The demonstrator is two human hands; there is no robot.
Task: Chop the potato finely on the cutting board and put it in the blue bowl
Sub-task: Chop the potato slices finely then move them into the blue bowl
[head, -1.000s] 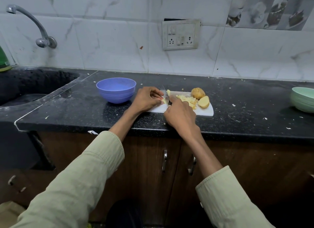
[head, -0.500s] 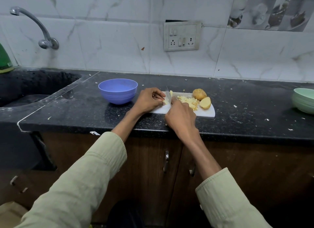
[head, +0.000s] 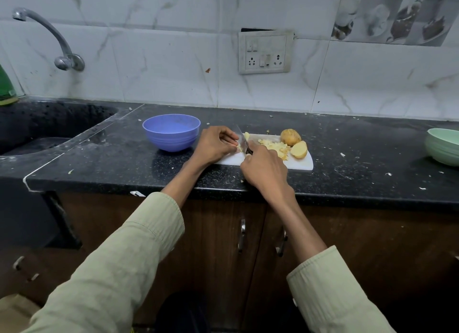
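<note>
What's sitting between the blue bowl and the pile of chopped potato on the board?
In the head view, the left hand holding a potato piece, and the knife cutting it.

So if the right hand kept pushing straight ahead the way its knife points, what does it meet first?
Probably the pale potato piece held by the left hand: the right hand aims its steel knife blade there. Depth is hard to judge from this view.
</note>
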